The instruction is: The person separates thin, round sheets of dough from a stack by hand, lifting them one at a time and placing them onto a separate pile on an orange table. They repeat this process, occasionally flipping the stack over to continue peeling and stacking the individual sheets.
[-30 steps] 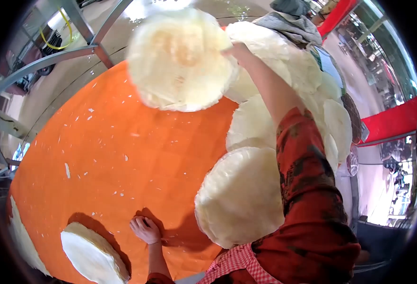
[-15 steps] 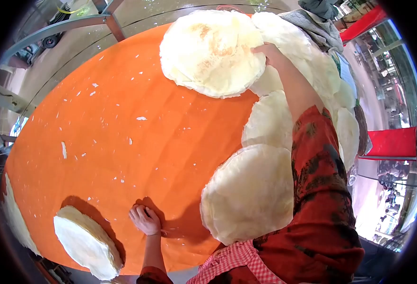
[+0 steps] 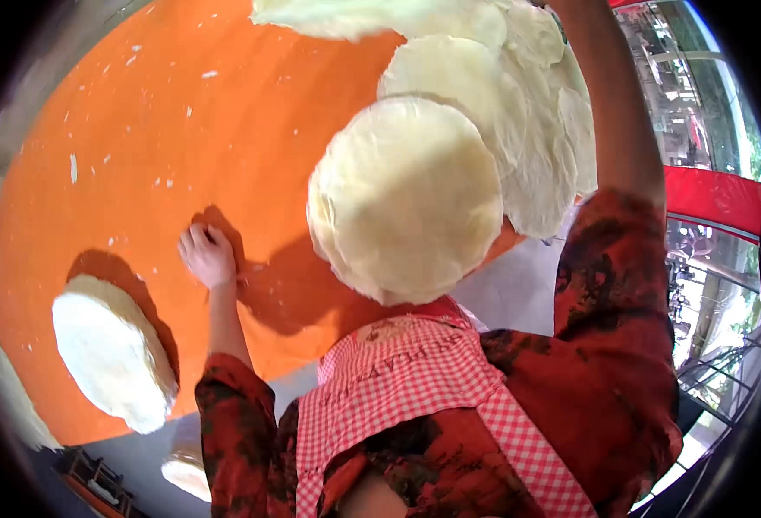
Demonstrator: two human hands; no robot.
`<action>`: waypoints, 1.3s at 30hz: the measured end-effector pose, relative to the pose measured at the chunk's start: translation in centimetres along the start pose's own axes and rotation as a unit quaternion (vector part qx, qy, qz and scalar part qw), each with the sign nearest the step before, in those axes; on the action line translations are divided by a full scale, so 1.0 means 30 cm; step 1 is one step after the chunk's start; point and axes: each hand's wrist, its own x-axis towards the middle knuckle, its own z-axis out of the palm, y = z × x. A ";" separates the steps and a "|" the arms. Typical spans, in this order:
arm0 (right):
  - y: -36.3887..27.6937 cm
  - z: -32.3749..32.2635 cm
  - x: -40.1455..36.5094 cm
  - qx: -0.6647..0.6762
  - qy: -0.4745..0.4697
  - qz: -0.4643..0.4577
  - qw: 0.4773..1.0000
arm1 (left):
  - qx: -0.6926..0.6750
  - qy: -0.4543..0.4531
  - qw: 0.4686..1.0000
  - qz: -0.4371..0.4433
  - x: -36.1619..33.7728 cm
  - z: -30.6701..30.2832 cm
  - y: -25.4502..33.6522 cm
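Note:
My left hand rests on the orange tabletop, its fingers curled in and nothing visible in them. My right forearm reaches up past the top edge of the view, so that hand is out of sight. Between my arms, near my apron, lies a round pile of thin, pale flatbread sheets. Further sheets overlap behind it at the right, and another pale sheet shows at the top edge. To the left of my left hand sits a thick stack of the same round sheets.
White flakes are scattered over the orange surface. A pale sheet hangs at the table's left edge. Below the table edge, another pale round pile is partly visible. A red band and metal framework stand at the right.
The view has tilted down toward my body. My right hand, earlier at the edge of a round flatbread sheet at the far side, has left the view. My left hand stays on the tabletop.

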 end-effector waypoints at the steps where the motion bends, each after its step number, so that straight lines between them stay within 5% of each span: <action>1: -0.027 -0.017 -0.180 0.079 0.042 0.077 0.993 | -0.005 0.005 1.000 0.002 -0.001 0.003 -0.004; 5: 0.058 0.096 -0.882 0.163 0.217 0.300 0.915 | 0.010 0.015 1.000 0.003 0.000 0.012 -0.014; 7: 0.118 0.210 -1.198 0.126 0.127 0.229 0.957 | 0.001 0.009 1.000 0.002 -0.014 0.028 -0.047; 8: 0.294 0.246 -1.318 0.240 0.210 0.376 0.870 | -0.051 -0.019 0.998 -0.023 -0.042 0.010 -0.031; 10: 0.481 0.309 -1.487 0.201 0.247 0.383 0.867 | -0.148 -0.076 0.978 -0.124 -0.151 -0.077 0.102; 13: 0.439 0.310 -1.461 0.161 0.238 0.407 0.867 | -0.415 -0.227 0.831 -0.293 -0.464 -0.081 0.263; 16: 0.450 0.225 -1.474 0.168 0.115 0.385 0.900 | -0.439 -0.209 0.808 -0.333 -0.526 -0.201 0.463; 18: 0.483 0.214 -1.501 0.048 0.155 0.337 0.927 | -0.483 -0.202 0.751 -0.403 -0.525 -0.202 0.515; 22: 0.456 0.202 -1.530 -0.233 0.193 0.205 0.931 | -0.418 -0.200 0.812 -0.354 -0.568 -0.127 0.563; 23: 0.429 0.187 -1.522 -0.239 0.201 0.202 0.928 | -0.442 -0.217 0.788 -0.368 -0.561 -0.129 0.582; 26: 0.700 0.172 -1.573 -0.064 0.179 0.318 0.929 | -0.510 -0.248 0.708 -0.421 -0.515 -0.166 0.640; 27: 0.552 0.157 -1.515 -0.060 0.143 0.407 0.900 | -0.531 -0.247 0.680 -0.441 -0.506 -0.158 0.644; 31: 0.612 0.158 -1.488 0.159 0.092 0.396 0.900 | -0.587 -0.199 0.626 -0.473 -0.462 -0.188 0.718; 39: 0.386 0.474 -1.532 0.269 0.042 0.337 0.901 | -0.606 -0.202 0.688 -0.346 -0.219 -0.302 0.473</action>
